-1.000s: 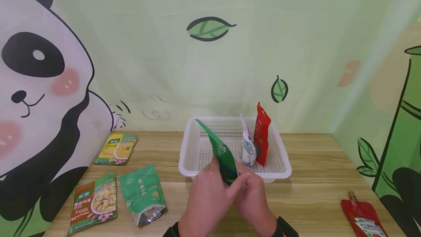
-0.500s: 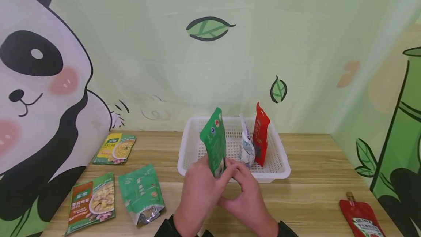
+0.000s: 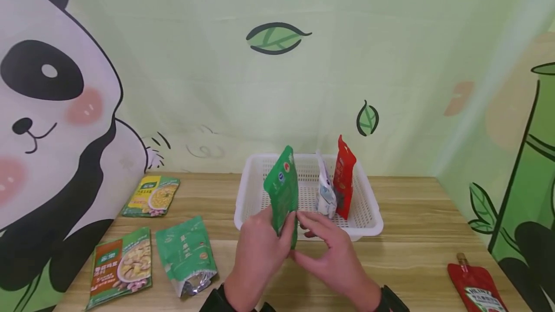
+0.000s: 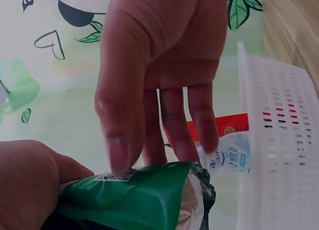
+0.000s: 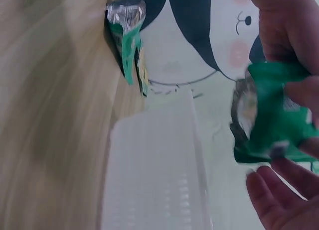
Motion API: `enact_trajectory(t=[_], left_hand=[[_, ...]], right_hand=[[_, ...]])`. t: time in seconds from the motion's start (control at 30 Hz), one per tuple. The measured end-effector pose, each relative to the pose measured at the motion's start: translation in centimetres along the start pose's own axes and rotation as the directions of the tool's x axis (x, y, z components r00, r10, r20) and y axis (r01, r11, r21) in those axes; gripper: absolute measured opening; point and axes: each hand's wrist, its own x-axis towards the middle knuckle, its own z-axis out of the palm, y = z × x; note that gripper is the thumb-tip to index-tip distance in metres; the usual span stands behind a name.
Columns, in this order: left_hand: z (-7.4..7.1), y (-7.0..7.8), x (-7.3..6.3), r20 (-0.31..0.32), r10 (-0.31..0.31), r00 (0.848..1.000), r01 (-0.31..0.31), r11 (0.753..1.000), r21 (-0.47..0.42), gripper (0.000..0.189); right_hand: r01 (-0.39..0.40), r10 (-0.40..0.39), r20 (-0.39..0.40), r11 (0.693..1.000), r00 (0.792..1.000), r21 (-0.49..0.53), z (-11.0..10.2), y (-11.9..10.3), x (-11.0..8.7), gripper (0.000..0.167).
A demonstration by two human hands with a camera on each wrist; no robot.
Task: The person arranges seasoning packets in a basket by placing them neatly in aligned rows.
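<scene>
So the backdrop is a pale green cloth sheet with a big cartoon panda printed on the left, and below it there's a wood-grain desk. The left hand is pinching a flat, shiny green pouch between thumb and fingers, roughly upright, between the person and the basket. The right hand is pretty spread, thumb well apart from the fairly straight fingers, tips touching the pouch's lower part.

Count-wise: one white perforated plastic basket, with two packs standing in it, a white-and-blue pouch and a bright red packet. On the left there are three more lying down: a yellow-and-green food packet, an orange-and-green food packet and a green pouch with a silver bottom. Far right, one red spouted pouch.
</scene>
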Motion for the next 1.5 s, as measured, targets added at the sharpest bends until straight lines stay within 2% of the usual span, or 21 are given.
enact_trajectory(t=[0.13,0.23,0.4,0.5,0.67,0.77,0.9,1.03,1.3,1.5], left_hand=[[0.2,-0.6,-0.2,-0.037,0.041,0.998,-0.039,0.999,0.035,0.019],[0.2,-0.9,-0.3,-0.049,0.059,0.997,-0.057,0.997,0.052,0.023],[0.1,-1.1,-0.4,-0.044,0.065,0.997,-0.062,0.996,0.062,0.023],[-0.2,-1.2,-0.3,-0.029,0.057,0.998,-0.055,0.997,0.056,0.024],[-0.5,-1.3,-0.1,0.003,0.043,0.999,-0.043,0.998,0.036,0.023],[-0.4,-1.5,0.0,0.0,0.052,0.999,-0.052,0.998,0.03,0.023],[-0.3,-1.7,0.3,0.007,0.063,0.998,-0.063,0.998,0.009,0.023],[-0.2,-1.7,0.9,0.036,0.072,0.997,-0.071,0.997,-0.021,0.023],[0.1,-1.4,2.8,0.053,0.104,0.993,-0.103,0.995,-0.012,0.02],[0.4,-1.4,4.3,0.116,0.122,0.986,-0.121,0.993,-0.016,0.02]], right_hand=[[-0.023,0.027,0.096,0.999,0.995,-0.044,-1.2,0.2,0.4,0.054],[-0.046,0.064,0.135,0.991,0.989,-0.129,-2.3,0.4,0.8,0.039],[-0.039,0.111,0.181,0.932,0.977,-0.359,-3.8,1.4,1.5,0.02],[-0.037,0.168,0.247,0.887,0.954,-0.461,-4.5,2.2,1.8,0.021],[-0.006,0.239,0.33,0.817,0.913,-0.577,-5.2,4.1,2.0,0.033],[0.002,0.267,0.353,0.796,0.897,-0.606,-5.6,5.2,2.1,0.035],[0.029,0.277,0.375,0.77,0.885,-0.638,-6.0,6.4,2.2,0.034],[0.054,0.263,0.385,0.762,0.885,-0.645,-6.1,7.2,2.2,0.031],[0.118,0.186,0.379,0.75,0.907,-0.651,-6.0,8.3,1.9,0.015],[0.14,0.152,0.333,0.69,0.931,-0.71,-5.9,8.6,1.6,0.021]])
